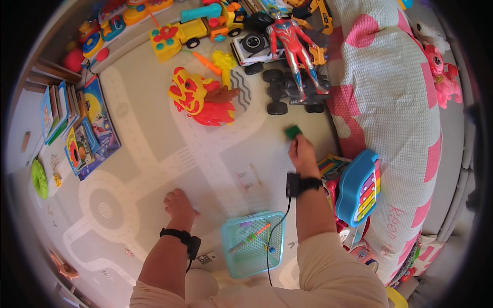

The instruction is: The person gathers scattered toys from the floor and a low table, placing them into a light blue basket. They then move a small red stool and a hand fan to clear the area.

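Note:
My right hand (302, 152) reaches forward over the play mat (161, 134) and pinches a small dark green flat piece (293, 132) at its fingertips. The piece is slightly blurred, so I cannot tell just what it is. My left hand (179, 206) is low over the mat with its fingers curled, and its palm side is hidden. Between my forearms stands a turquoise plastic basket (227, 246) with a perforated bottom. Inside it lie a thin orange-and-green toy (251, 238) and a small blue piece (272, 250).
Ahead are a red-and-yellow lion-dance toy (202, 98), a red-and-silver hero figure (291, 44) on a black toy car chassis (283, 90), and a white toy vehicle (250, 48). Picture books (96, 127) lie left. A blue toy xylophone (352, 188) leans by a quilted bolster (393, 127) at right.

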Demonstrator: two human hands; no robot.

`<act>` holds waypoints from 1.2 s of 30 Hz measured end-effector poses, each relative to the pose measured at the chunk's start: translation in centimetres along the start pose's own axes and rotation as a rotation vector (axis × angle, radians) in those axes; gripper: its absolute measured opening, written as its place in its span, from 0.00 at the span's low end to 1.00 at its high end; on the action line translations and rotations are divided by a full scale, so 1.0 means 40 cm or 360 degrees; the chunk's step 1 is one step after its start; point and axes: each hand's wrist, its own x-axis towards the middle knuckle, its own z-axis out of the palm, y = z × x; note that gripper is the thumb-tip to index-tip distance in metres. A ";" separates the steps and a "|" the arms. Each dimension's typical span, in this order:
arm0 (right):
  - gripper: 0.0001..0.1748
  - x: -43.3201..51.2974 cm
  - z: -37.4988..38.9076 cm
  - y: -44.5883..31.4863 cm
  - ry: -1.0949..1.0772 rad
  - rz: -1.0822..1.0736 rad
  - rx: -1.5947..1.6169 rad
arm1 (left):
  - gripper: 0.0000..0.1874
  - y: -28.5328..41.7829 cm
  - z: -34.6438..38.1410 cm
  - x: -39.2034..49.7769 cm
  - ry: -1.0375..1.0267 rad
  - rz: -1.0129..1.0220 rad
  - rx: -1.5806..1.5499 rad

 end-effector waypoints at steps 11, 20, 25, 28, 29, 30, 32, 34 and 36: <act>0.22 -0.103 -0.073 0.115 0.0430 -0.0074 -0.0778 | 0.55 -0.017 0.021 0.016 0.0034 0.0092 0.0112; 0.25 -0.099 -0.069 0.060 0.0336 0.0156 -0.0834 | 0.55 0.006 -0.010 0.012 -0.0009 0.0096 0.0101; 0.27 -0.073 -0.081 0.061 0.0303 0.0227 -0.0705 | 0.50 -0.029 0.028 0.016 0.0080 0.0186 0.0007; 0.28 -0.067 -0.083 0.058 0.0223 0.0235 -0.0734 | 0.46 -0.045 -0.002 0.016 -0.0041 0.0301 -0.0111; 0.28 -0.069 -0.084 0.056 0.0258 0.0283 -0.0766 | 0.43 -0.040 -0.023 0.011 -0.0024 0.0449 0.0036; 0.28 -0.069 -0.084 0.053 0.0248 0.0319 -0.0734 | 0.42 -0.036 -0.057 0.008 0.0001 0.0678 -0.0050; 0.28 -0.071 -0.089 0.047 0.0184 0.0298 -0.0722 | 0.42 0.006 -0.123 0.003 -0.0541 0.0799 -0.0316; 0.28 -0.070 -0.098 0.042 0.0157 0.0245 -0.0712 | 0.43 0.079 -0.159 -0.027 -0.0981 0.0863 -0.0351; 0.28 -0.066 -0.110 0.041 0.0089 0.0280 -0.0741 | 0.39 0.169 -0.140 -0.073 -0.0784 0.1250 -0.0152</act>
